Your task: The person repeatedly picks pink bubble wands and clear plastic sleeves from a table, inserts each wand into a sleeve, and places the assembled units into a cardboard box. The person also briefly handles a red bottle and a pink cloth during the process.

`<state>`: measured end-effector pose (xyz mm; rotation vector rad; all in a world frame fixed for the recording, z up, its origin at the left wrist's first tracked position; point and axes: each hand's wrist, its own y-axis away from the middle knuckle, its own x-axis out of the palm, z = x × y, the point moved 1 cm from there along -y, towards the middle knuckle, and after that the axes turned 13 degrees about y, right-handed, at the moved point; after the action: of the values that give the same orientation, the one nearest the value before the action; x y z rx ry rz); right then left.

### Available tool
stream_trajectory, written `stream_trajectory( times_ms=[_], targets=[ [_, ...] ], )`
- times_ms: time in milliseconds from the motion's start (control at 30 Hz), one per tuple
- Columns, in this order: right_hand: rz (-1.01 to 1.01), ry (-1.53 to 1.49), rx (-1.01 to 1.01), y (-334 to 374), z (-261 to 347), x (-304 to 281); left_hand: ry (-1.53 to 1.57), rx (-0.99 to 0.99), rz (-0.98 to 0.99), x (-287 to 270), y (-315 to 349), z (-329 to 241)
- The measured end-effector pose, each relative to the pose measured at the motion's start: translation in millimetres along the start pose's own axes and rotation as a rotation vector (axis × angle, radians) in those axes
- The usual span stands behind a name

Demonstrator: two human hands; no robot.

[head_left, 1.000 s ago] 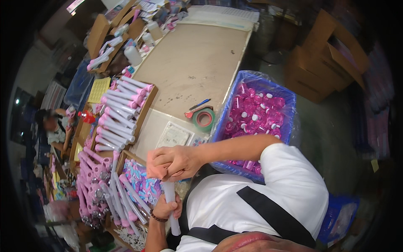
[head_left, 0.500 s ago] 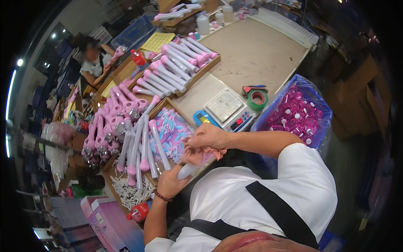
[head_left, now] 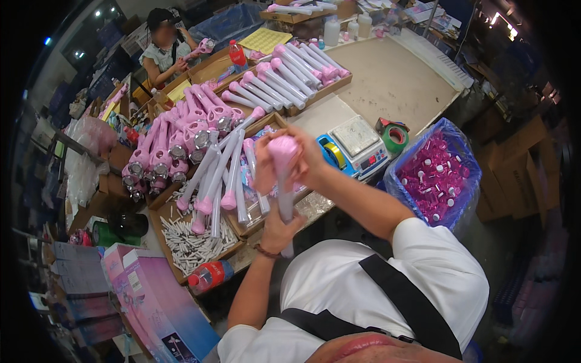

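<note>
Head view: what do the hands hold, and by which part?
The left hand grips a pink-ended tube by its lower shaft; the right hand is at its pink end, its grip unclear.

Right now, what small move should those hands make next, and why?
Probably ease the right hand away from the pink knob: that hand partly covers it, while the left hand grips the pale tube below and could likely hold the piece alone for a look.

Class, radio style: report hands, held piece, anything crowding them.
Left hand gripping grey tube. Right hand around it, by its pink head. Loose tubes close at left.
</note>
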<state>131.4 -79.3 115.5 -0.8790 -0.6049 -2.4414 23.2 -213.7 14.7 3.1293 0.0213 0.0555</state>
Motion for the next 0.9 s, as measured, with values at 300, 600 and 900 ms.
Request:
stream_trajectory(
  times_ms=[300,600,900],
  targets=[
    [-0.273,0.154,-0.352,-6,-5,-11,-0.422,0.035,-0.384,38,-28,21],
    [-0.181,0.593,-0.952,-18,24,-74,-0.707,-0.154,-0.206,118,-67,-1],
    [0.344,1.060,-0.311,35,71,-140,-0.160,0.256,-0.285,112,-94,-71]
  ],
)
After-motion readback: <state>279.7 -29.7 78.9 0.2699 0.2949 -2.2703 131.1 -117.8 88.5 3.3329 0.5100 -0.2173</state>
